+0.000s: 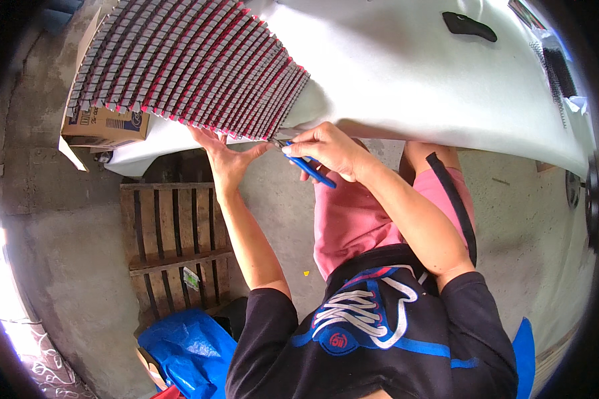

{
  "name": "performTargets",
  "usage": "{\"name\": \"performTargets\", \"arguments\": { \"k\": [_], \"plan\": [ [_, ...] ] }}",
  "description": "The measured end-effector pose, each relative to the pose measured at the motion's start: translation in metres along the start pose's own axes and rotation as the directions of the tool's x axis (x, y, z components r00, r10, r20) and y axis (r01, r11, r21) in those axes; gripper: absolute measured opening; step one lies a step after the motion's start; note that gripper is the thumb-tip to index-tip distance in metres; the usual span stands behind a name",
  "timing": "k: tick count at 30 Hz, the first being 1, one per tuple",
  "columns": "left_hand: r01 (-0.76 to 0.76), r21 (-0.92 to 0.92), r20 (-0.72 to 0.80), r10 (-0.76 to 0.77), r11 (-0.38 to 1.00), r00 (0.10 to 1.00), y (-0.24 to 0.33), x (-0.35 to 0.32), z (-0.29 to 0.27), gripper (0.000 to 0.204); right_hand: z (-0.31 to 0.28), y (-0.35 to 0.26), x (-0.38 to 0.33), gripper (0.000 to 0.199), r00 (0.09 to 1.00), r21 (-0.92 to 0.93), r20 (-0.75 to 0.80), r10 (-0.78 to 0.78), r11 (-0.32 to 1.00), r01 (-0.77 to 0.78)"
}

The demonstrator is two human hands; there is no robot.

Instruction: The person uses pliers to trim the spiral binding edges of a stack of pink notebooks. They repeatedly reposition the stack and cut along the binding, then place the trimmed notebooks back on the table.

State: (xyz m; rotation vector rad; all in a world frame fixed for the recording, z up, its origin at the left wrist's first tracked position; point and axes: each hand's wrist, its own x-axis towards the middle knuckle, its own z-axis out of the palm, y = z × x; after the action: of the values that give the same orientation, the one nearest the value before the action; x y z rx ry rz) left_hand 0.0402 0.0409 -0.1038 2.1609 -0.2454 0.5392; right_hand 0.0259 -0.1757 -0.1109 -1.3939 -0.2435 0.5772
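Observation:
A large fan-shaped panel (180,63) of small grey pieces in curved rows, with red and black lines between, lies at the upper left. At its near edge is my left hand (227,159), fingers against the rim and partly hidden by it, thumb stretched toward the right corner. My right hand (329,149) is closed around blue-handled pliers (321,174). Their metal jaws meet the panel's near right corner, close to my left thumb. I cannot make out what lies between the jaws.
The panel rests over a white-covered table (393,80) and a cardboard box (106,126). A black curved object (469,26) lies at the table's far right. Below left are a wooden pallet (180,246) and a blue plastic bag (190,349) on the concrete floor (512,199).

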Motion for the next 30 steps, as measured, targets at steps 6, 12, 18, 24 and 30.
{"name": "performTargets", "arguments": {
  "k": [6, 12, 18, 24, 30],
  "plan": [
    [-0.045, -0.026, 0.08, 0.047, 0.999, 0.996, -0.002, 0.0, -0.003, 0.146, 0.014, 0.015, -0.018, 0.03, 0.746, -0.847, -0.133, -0.652, 0.466, 0.256],
    [-0.11, 0.027, 0.01, 0.11, 0.994, 0.994, -0.009, -0.001, 0.004, 0.149, 0.016, 0.029, -0.017, 0.033, 0.62, -0.952, -0.044, -0.783, 0.222, 0.212],
    [-0.161, 0.108, 0.019, 0.16, 0.981, 0.987, -0.017, -0.003, 0.006, 0.153, 0.017, 0.031, -0.009, 0.03, 0.573, -0.965, -0.017, -0.82, 0.163, 0.205],
    [-0.246, 0.166, -0.037, 0.256, 0.955, 0.966, -0.028, -0.003, 0.016, 0.153, 0.01, 0.035, -0.006, 0.029, 0.567, -0.967, 0.034, -0.823, 0.115, 0.225],
    [-0.303, 0.232, -0.083, 0.329, 0.924, 0.941, -0.038, -0.013, 0.023, 0.147, 0.007, 0.031, -0.015, 0.032, 0.569, -0.965, 0.032, -0.822, 0.123, 0.232]
  ]
}}
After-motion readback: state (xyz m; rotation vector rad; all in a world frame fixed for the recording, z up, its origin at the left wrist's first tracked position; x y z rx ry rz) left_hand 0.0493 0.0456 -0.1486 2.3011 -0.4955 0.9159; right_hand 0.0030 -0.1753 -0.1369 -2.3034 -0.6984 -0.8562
